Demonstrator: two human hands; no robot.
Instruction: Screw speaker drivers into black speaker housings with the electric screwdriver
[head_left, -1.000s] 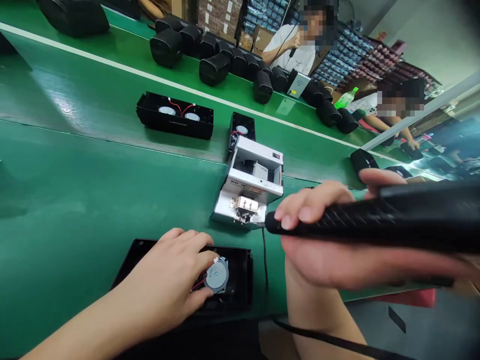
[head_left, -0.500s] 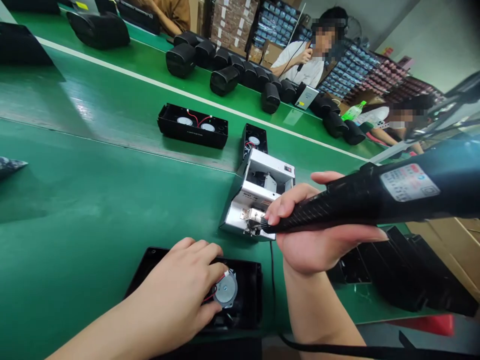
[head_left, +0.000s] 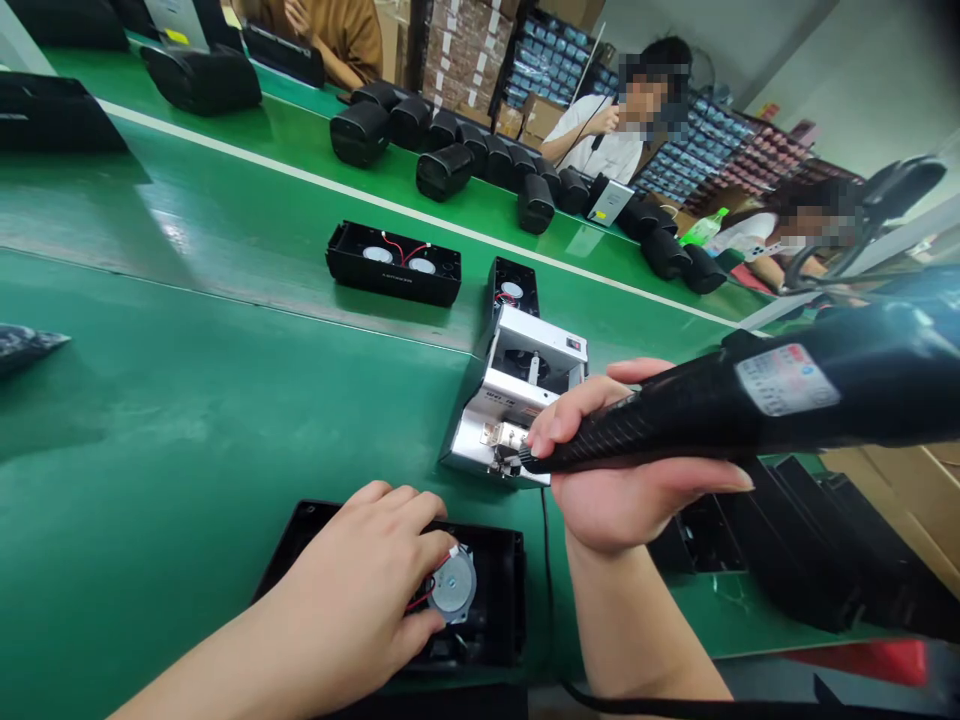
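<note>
My right hand (head_left: 630,470) shut around a black electric screwdriver (head_left: 787,395) with a white label, its tip resting at the metal outlet of a silver-white screw feeder (head_left: 517,370). The feeder stands on the green belt. My left hand (head_left: 352,590) lies over an open black speaker housing (head_left: 487,590), fingertips beside a round silver speaker driver (head_left: 456,585) with red wires. The hand hides most of the housing's near half.
Two more open housings (head_left: 394,265) sit beyond the feeder, and a long row of black speaker units (head_left: 442,170) lines the far belt. Black panels (head_left: 795,545) are stacked to my right. Co-workers (head_left: 622,125) sit beyond the belt, among shelves of stock.
The screwdriver tip has moved from beside the feeder's front onto its metal outlet. My view has swung, bringing the black panels in at the right. My left hand stays on the housing.
</note>
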